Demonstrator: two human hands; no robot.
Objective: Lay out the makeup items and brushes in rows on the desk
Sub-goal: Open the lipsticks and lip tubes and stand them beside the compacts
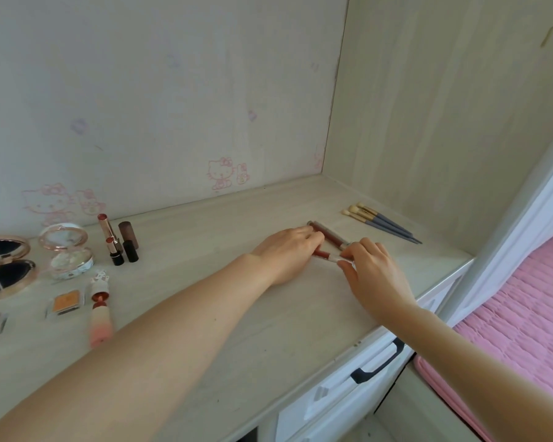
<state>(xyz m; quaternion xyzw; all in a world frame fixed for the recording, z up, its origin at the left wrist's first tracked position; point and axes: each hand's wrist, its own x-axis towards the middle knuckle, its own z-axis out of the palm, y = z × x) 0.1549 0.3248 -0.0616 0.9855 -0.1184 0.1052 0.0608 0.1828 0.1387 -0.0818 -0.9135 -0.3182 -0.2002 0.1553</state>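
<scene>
Both hands [288, 250] [372, 269] closed in a grip on opposite ends of the lip gloss tubes [329, 239], just left of the brushes [380, 220], probably squaring them into a row on the surface [237, 314].

Place: home bedroom | desk [268, 314] stood in a pale wood alcove | cartoon-cat stickers [227, 173] marked the back wall at 12 o'clock | pink quilted bed [524, 314] lay at 3 o'clock | makeup [64, 250] sat at 9 o'clock
</scene>
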